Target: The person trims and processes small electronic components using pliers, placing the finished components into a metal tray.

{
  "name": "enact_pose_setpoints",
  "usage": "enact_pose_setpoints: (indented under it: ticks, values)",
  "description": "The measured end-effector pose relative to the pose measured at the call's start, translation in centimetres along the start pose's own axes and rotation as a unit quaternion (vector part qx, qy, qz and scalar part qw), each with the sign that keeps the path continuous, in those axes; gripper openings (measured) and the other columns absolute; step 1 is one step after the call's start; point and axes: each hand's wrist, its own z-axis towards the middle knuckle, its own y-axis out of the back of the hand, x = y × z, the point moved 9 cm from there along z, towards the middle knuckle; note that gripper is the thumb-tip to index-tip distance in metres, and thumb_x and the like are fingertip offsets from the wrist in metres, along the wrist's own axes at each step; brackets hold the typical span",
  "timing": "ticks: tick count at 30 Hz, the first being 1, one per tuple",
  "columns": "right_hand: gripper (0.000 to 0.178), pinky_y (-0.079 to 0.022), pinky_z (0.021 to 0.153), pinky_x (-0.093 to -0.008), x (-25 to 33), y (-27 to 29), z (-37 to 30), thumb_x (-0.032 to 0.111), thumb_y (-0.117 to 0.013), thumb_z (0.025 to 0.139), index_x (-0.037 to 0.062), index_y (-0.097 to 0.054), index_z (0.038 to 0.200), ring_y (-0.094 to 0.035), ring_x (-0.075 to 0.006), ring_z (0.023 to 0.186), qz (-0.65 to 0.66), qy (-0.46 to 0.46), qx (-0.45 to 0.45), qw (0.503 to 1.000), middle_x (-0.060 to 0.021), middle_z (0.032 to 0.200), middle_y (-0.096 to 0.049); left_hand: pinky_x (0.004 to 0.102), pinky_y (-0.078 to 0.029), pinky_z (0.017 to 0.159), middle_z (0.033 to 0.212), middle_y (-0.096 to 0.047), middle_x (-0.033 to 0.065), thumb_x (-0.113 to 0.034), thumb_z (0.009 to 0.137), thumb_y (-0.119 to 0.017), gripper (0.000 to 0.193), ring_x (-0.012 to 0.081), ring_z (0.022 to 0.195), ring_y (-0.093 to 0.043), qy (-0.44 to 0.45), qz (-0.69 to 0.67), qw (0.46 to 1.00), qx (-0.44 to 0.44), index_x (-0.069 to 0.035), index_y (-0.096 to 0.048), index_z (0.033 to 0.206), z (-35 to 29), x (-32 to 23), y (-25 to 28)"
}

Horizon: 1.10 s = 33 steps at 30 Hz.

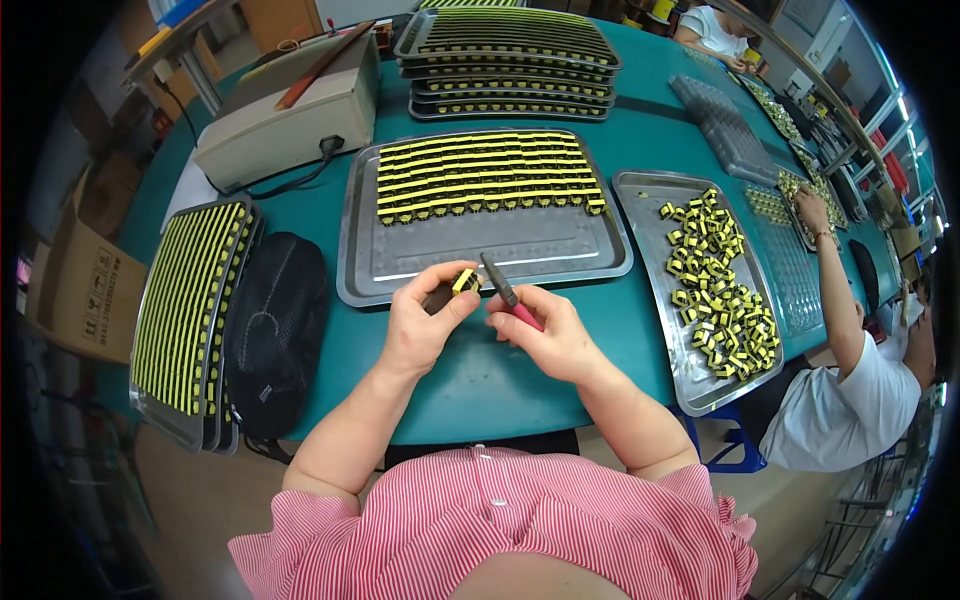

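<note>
Between the thumb and fingers of my left hand [420, 320] is a small transformer [466, 281] with a black body and yellow tape. My right hand [550, 335] is closed around a red-handled tool [520, 310] with a narrow dark tip, which looks like pliers. The tip points up and away, just right of the transformer and apart from it. Both hands are over the near edge of a metal tray [480, 248]. Tight rows of similar yellow-and-black transformers [490, 170] fill that tray's far part.
On the right, a metal tray [690, 385] holds loose transformers [715, 285]. Stacked filled trays [510, 65] stand at the back, more [185, 310] at left beside a black pouch [277, 335]. A beige box-shaped device [290, 120] sits back left. A co-worker's arm [840, 290] is at right.
</note>
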Motion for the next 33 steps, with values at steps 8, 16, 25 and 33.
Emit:
enact_pose_setpoints:
  ticks: [8, 16, 25, 33]
  values:
    - [0.029, -0.046, 0.069, -0.0232, 1.6, 1.0, -0.3, 0.007, -0.067, 0.074, 0.0007, -0.056, 0.101, -0.057, -0.0107, 0.08, 0.001, 0.11, -0.11, 0.988, -0.006, 0.091, -0.061, 0.0235, -0.042, 0.064, 0.09, -0.056, 0.0043, -0.009, 0.081, -0.062, 0.033, 0.0104, 0.072, -0.051, 0.064, -0.142, 0.987, 0.046, -0.001, -0.051, 0.111, -0.5, 2.5, -1.0]
    - [0.03, -0.047, 0.064, -0.0259, 4.2, 1.4, -1.0, 0.005, -0.071, 0.065, 0.0026, -0.059, 0.092, -0.057, -0.0168, 0.071, -0.153, 0.235, -0.171, 0.945, -0.0067, 0.082, -0.059, 0.0199, -0.038, 0.058, 0.085, -0.059, 0.0022, -0.011, 0.082, -0.062, 0.024, 0.0076, 0.065, -0.047, 0.1, -0.171, 0.98, 0.034, -0.003, -0.054, 0.103, -0.7, 3.1, -1.8]
    - [0.031, -0.047, 0.065, -0.0258, 4.0, 1.0, -0.8, 0.004, -0.07, 0.064, 0.0027, -0.059, 0.093, -0.058, -0.017, 0.072, -0.153, 0.236, -0.163, 0.946, -0.007, 0.083, -0.059, 0.0216, -0.04, 0.06, 0.086, -0.057, 0.0033, -0.012, 0.083, -0.06, 0.024, 0.0092, 0.069, -0.05, 0.093, -0.134, 0.985, 0.052, -0.003, -0.051, 0.102, -0.9, 2.5, -1.9]
    - [0.032, -0.047, 0.066, -0.027, 4.3, 0.8, -0.8, 0.003, -0.069, 0.064, 0.0026, -0.06, 0.095, -0.058, -0.0184, 0.074, -0.161, 0.244, -0.152, 0.944, -0.0077, 0.085, -0.06, 0.021, -0.04, 0.061, 0.085, -0.056, 0.0019, -0.008, 0.079, -0.064, 0.024, 0.0081, 0.07, -0.049, 0.034, -0.076, 0.996, 0.03, -0.003, -0.052, 0.099, -0.8, 1.1, -1.8]
